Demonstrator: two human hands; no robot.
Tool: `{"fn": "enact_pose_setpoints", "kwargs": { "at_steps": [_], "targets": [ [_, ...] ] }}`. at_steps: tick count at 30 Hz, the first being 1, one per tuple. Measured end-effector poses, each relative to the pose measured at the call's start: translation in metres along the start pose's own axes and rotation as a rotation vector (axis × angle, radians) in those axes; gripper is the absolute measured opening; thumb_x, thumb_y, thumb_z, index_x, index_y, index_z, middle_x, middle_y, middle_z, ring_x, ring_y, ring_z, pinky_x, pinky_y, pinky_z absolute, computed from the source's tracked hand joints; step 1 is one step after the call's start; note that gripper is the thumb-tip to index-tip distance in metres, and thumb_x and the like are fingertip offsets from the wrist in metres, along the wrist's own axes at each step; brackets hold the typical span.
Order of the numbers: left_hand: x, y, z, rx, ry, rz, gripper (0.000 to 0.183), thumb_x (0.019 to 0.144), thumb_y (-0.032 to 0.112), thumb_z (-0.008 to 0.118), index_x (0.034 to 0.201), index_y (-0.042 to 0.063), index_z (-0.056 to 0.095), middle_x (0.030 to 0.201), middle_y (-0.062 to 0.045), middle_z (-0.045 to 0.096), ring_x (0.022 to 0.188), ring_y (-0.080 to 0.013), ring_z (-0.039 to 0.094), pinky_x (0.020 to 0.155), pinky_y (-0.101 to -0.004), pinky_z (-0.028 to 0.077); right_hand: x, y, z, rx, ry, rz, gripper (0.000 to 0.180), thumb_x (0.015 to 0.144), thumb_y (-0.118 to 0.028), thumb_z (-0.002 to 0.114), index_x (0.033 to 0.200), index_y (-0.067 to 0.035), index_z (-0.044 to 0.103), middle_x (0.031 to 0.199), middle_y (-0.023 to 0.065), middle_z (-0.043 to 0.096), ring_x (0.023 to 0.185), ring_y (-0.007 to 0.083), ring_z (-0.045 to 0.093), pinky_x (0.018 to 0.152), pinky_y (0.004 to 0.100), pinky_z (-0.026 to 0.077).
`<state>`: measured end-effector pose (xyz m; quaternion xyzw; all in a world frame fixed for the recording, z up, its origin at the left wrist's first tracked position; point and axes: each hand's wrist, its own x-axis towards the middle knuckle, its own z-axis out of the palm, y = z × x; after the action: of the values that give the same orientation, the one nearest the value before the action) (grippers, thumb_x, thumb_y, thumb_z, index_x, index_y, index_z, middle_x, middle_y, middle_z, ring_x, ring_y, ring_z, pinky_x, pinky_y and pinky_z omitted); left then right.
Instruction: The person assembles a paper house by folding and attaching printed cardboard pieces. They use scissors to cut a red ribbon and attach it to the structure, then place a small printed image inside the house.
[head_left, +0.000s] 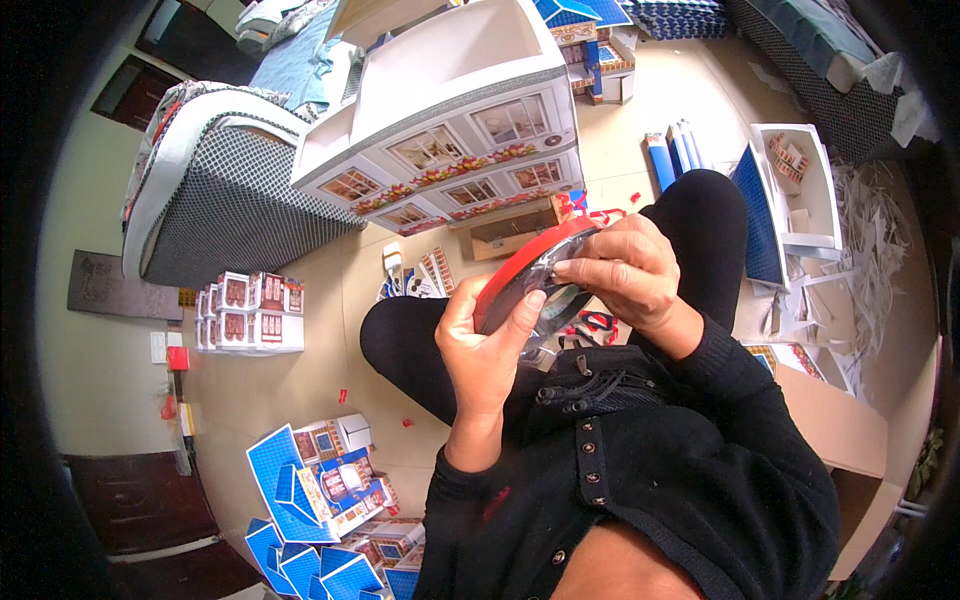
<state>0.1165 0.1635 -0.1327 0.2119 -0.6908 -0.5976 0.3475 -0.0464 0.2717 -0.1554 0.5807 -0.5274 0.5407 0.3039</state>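
Note:
A roll of black tape with a red liner (525, 251) is tilted up before my chest. My left hand (487, 345) grips its near left side, the thumb lying on the flat face. The fingers of my right hand (626, 274) are bunched at the roll's right side, pinching there; exactly what lies between the fingertips is hidden. Shiny clear film shows on the roll's face. Beyond the roll stands a large cardboard dollhouse (465, 150) printed with windows and flowers. Red liner strips (600, 215) curl behind my right hand.
Small printed boxes (255, 315) stand stacked at left. Blue-roofed card houses (322, 487) cluster at lower left. A white box piece (806, 187) and shredded paper (870, 247) lie at right, above a brown carton (832, 420). A mattress (232, 180) rises at upper left.

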Motion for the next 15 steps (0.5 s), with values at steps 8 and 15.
{"fn": "enact_pose_setpoints", "kwargs": {
  "at_steps": [8,15],
  "targets": [
    [-0.002,-0.013,0.004,0.030,0.116,0.113,0.030,0.082,0.008,0.085,0.104,-0.001,0.068,0.093,-0.003,0.072,0.084,-0.0085,0.064,0.079,-0.0251,0.053,-0.010,0.000,0.002,-0.185,-0.113,-0.130,0.035,0.073,-0.017,0.075,0.108,-0.013,0.078,0.102,0.0006,0.072,0.084,0.0146,0.067,0.070,0.0294,0.050],
    [-0.002,-0.016,-0.002,0.469,0.189,0.489,0.035,0.074,0.006,0.088,0.104,0.003,0.070,0.097,-0.011,0.076,0.088,-0.0216,0.072,0.079,-0.0336,0.054,-0.026,-0.002,-0.008,0.191,-0.120,0.250,0.015,0.080,-0.017,0.080,0.084,-0.008,0.069,0.092,0.0091,0.067,0.081,0.0257,0.065,0.074,0.0375,0.052]
  ]
}}
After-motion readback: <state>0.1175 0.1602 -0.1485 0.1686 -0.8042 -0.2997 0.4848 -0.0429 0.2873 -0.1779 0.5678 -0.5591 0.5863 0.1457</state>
